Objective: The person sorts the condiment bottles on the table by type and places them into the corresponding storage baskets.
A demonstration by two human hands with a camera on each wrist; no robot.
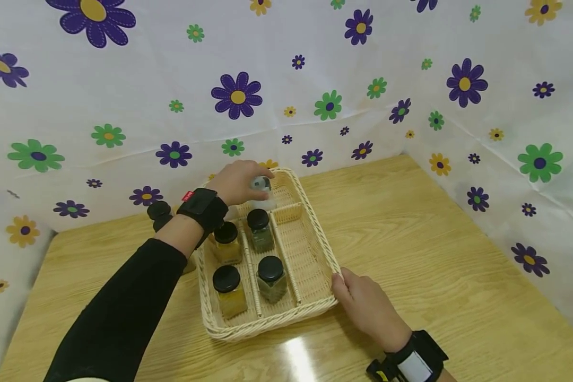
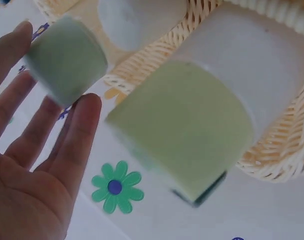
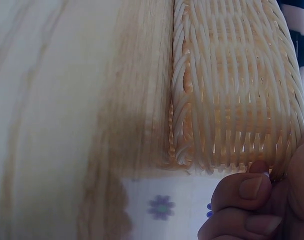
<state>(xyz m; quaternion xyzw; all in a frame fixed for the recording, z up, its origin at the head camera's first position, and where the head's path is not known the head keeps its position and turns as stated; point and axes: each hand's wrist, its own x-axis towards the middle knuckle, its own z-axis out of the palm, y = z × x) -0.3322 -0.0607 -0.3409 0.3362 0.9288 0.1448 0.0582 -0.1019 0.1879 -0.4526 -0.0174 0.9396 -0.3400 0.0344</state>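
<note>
A wicker basket (image 1: 317,228) with divided rows stands at an angle on the table. At its far end my left hand (image 1: 236,182) grips a small white jar with a translucent greenish cap (image 2: 67,60); the cap shows between thumb and fingers in the left wrist view. A second white jar with a pale green cap (image 2: 186,130) is nearer that camera, under the wrist. My right hand (image 1: 365,302) holds the basket's near right corner, thumb over the rim and fingers curled below. Black-lidded jars (image 1: 272,278) of green and yellow contents (image 1: 230,292) stand in the left and middle rows.
Left of the basket, partly behind my left forearm, are more black-lidded jars (image 1: 158,209). The wooden table (image 1: 410,233) extends to both sides. A flower-patterned cloth (image 1: 267,48) hangs behind and along the sides.
</note>
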